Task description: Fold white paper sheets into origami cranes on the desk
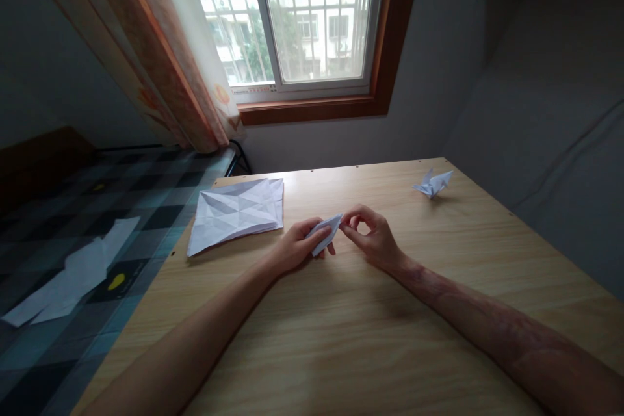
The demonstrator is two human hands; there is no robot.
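A small folded piece of white paper [325, 233] is held just above the wooden table [341, 338], near its middle. My left hand [296, 248] grips its lower end with closed fingers. At the paper's upper right tip, my right hand [371, 234] pinches it between thumb and forefinger. Both forearms rest on the tabletop.
Creased white sheets [237, 211] lie at the table's far left. A finished folded paper bird [433, 183] sits at the far right corner. Left of the table is a checked bed cover [97, 227] with loose white paper [73, 276]. A window and curtain are behind.
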